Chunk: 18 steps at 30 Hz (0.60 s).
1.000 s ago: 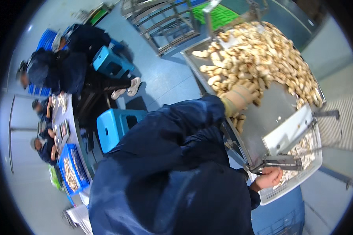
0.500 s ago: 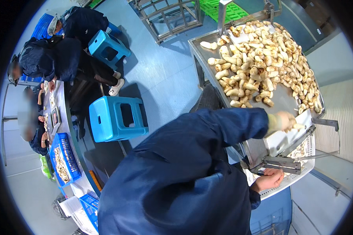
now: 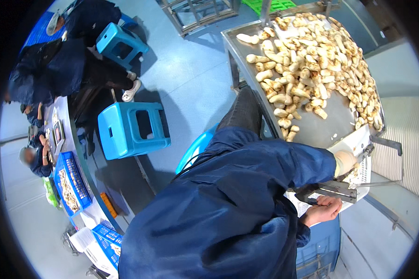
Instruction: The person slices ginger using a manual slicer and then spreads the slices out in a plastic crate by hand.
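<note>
My left hand (image 3: 345, 162), in a pale glove, is by the metal cutting device (image 3: 335, 189) at the table's near right corner, above sliced pieces in a white basket (image 3: 362, 190). Its fingers are mostly out of sight, so any hold cannot be made out. My right hand (image 3: 323, 210) is bare and closed around the black handle (image 3: 307, 198) of the device. Beyond the left hand, a heap of king oyster mushrooms (image 3: 316, 69) with brownish ends lies on the steel table (image 3: 319, 128). A white board (image 3: 358, 139) slopes down from the table beside the glove.
Blue plastic stools (image 3: 125, 132) stand on the floor to the left. Co-workers (image 3: 56, 69) bend over a long table at far left, where a blue basket (image 3: 70, 186) holds cut pieces. A metal frame (image 3: 198, 14) stands at the top, near a green pallet (image 3: 270, 5).
My left hand has moved from above the white board down toward the cutting device; the pale piece it held is no longer visible. My right hand stays on the handle. The view has shifted slightly.
</note>
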Motion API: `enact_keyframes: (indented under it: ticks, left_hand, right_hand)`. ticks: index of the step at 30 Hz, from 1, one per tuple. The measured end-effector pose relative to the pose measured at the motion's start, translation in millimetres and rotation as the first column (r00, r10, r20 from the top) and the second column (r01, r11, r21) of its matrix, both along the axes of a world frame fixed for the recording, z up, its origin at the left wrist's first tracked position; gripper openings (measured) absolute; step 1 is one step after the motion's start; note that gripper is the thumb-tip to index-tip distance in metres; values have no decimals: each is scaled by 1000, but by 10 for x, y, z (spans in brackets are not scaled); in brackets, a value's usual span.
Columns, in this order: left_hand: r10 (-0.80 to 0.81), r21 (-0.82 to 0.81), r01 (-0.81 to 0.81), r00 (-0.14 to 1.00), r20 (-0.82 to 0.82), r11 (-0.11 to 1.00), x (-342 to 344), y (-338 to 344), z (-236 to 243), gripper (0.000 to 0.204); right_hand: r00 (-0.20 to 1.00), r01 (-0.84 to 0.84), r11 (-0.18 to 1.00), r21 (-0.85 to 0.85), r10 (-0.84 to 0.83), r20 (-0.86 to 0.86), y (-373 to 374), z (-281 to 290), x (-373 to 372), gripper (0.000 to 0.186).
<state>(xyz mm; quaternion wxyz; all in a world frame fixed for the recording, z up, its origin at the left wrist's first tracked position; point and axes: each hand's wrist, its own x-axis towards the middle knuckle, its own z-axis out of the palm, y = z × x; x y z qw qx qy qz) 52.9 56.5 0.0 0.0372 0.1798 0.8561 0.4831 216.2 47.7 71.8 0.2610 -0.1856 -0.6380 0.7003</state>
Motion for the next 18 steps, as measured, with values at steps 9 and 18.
enact_keyframes:
  ticks: [9,18]
  left_hand:
    - [-13,375,-52,985,170,926,-28,-368,210,25]
    - [-137,522,-25,953,269,853,-44,-87,-243,26]
  right_hand:
    - [997,-31,1000,-5,31,71,174,225,-175,10]
    - [997,17,993,-116,-9,72,150,290,-125,31]
